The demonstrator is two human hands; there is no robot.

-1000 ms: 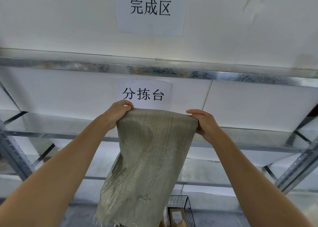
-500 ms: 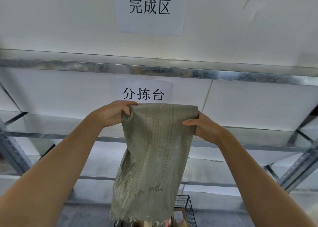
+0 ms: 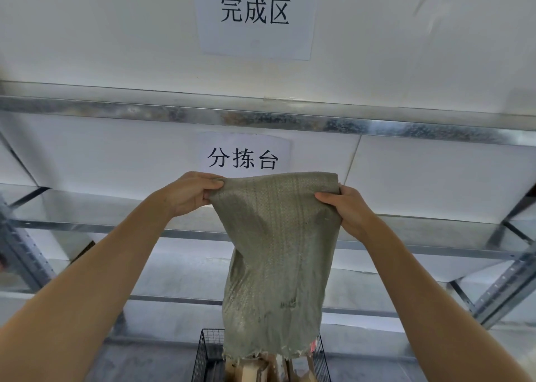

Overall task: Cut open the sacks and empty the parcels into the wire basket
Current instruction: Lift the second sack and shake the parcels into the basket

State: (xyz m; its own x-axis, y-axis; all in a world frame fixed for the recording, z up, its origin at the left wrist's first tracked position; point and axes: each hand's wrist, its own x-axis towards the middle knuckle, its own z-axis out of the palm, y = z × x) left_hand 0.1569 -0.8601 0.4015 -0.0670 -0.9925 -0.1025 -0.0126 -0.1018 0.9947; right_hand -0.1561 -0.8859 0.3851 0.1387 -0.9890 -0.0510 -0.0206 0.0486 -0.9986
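My left grip (image 3: pixel 191 194) pinched the upper left corner of the sack (image 3: pixel 278 251), with thumb and fingers curled round the bunched weave. My right grip (image 3: pixel 349 212) pinched the upper right corner, the thumb lying across the front of the cloth. Both arms were stretched out in front of me, and the top edge of the sack ran taut between the two grips.

The grey-green woven sack hung straight down from that edge, limp and creased, with its frayed open mouth at the bottom. The mouth hung over the black wire basket (image 3: pixel 204 352), which stood low down at the bottom of my view. Brown cardboard parcels (image 3: pixel 249 371) lay in the basket directly under the mouth. I could not tell whether the loose threads touched them.

Behind the sack stood a metal shelf rack with a galvanised beam (image 3: pixel 261 117) across it. One paper sign (image 3: pixel 255 16) with black characters hung on the white wall above the beam. A second sign (image 3: pixel 243 158) hung below it, just above the sack's top edge.
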